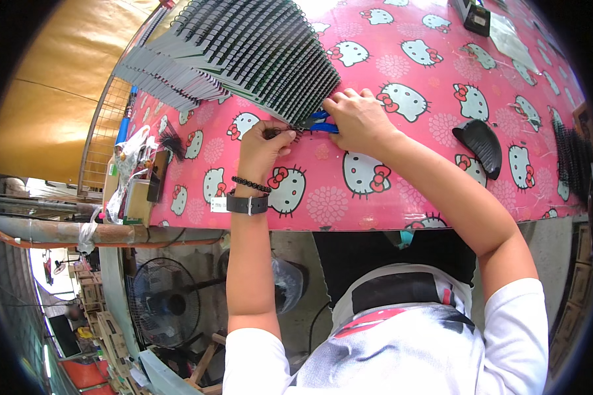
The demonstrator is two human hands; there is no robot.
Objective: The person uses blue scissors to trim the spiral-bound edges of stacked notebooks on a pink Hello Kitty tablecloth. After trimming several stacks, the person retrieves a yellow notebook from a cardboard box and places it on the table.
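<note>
A large fanned stack of dark grey comb-like plastic strips [244, 52] lies on a pink cartoon-cat tablecloth [389, 72]. My left hand [265, 146], with a bead bracelet and a dark wristband, pinches a small dark toothed piece [284, 133] at the stack's near corner. My right hand [359, 120] is closed around blue-handled cutters [323, 122], held against the same corner of the stack. The cutters' tip is hidden by my fingers.
A black curved comb piece [481, 146] lies on the cloth to the right. A dark pile of pieces [573, 158] sits at the far right edge. Plastic bags and small items [135, 171] crowd the left table end. A floor fan [166, 301] stands below.
</note>
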